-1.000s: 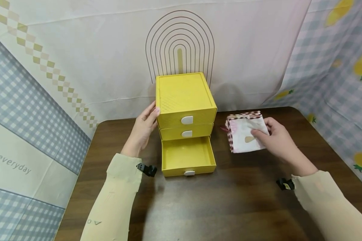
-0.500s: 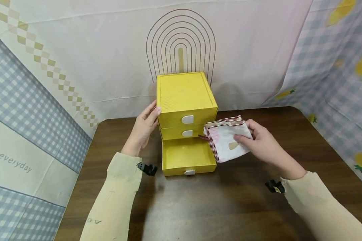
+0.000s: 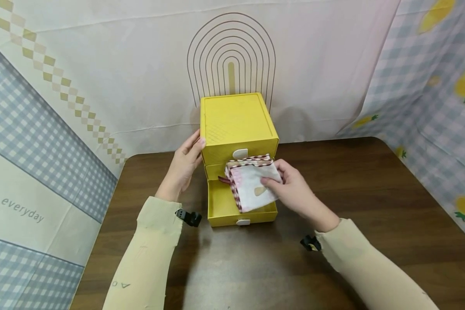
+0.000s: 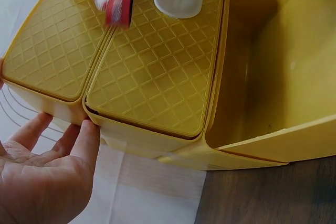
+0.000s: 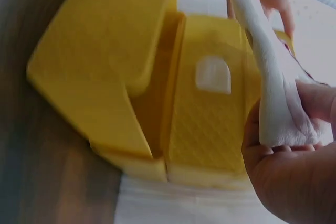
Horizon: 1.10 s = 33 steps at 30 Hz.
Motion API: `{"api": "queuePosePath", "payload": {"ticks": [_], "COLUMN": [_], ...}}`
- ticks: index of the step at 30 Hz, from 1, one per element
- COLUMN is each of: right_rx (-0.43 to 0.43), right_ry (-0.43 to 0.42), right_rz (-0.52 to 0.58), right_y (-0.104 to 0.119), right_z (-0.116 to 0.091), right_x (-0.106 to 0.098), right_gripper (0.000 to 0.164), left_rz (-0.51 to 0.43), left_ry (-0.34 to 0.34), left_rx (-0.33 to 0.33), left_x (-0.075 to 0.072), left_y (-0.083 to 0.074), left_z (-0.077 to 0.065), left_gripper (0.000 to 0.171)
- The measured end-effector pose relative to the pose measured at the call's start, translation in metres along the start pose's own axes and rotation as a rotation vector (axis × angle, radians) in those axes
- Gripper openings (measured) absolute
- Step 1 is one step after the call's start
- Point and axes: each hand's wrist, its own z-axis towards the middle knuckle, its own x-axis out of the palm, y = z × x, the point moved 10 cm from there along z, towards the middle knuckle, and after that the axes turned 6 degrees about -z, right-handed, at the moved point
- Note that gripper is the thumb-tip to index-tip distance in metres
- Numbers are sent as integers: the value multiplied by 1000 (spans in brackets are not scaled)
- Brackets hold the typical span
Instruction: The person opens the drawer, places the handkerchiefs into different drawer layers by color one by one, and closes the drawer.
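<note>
A yellow three-drawer unit [image 3: 236, 120] stands upright at the back of the table, its bottom drawer [image 3: 217, 206] pulled out and the upper two closed. My left hand [image 3: 182, 165] lies against the unit's left side, fingers mostly straight, fingertips touching the wall near the front corner. A folded white hand towel [image 3: 252, 185] with red-and-white checked edging and a dark red loop is pinched between thumb and fingers of my right hand [image 3: 296, 189]. In the head view it overlaps the open drawer and the middle drawer's front. Seen from the right wrist, the towel [image 5: 273, 82] is several layers thick.
The dark wooden table [image 3: 372, 193] stretches to the right and in front of the unit. A white printed curtain [image 3: 139, 64] hangs close behind it, with checked cloth at both sides. A white handle [image 3: 243, 222] sticks out from the bottom drawer's front.
My right hand has carried the towel leftward from the right of the unit to in front of it, over the open drawer. My left hand and the unit have stayed in place.
</note>
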Motion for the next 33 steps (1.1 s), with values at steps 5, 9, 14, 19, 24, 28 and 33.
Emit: {"api": "queuePosePath", "payload": {"ticks": [5, 9, 14, 19, 24, 28, 33], "right_rx": [11, 32, 90, 140, 189, 236, 299], "right_ry": [10, 2, -9, -9, -5, -7, 31], "right_rz": [68, 102, 123, 98, -8, -93, -156], "right_y": [-6, -13, -25, -38, -50, -57, -65], "right_z": [5, 8, 12, 14, 14, 15, 18], "right_x": [27, 40, 51, 58, 62, 64, 69], "right_gripper": [20, 19, 19, 19, 20, 22, 23], "left_rz": [-10, -19, -12, -4, 5, 4, 1], "left_ry": [-3, -2, 1, 2, 0, 3, -1], "left_rx": [4, 9, 12, 8, 2, 0, 0], "left_x": [-1, 0, 0, 0, 0, 1, 0], "left_y": [0, -1, -2, -2, -2, -1, 0], "left_z": [1, 1, 0, 0, 0, 0, 0], "left_gripper": [59, 58, 57, 58, 59, 60, 59]}}
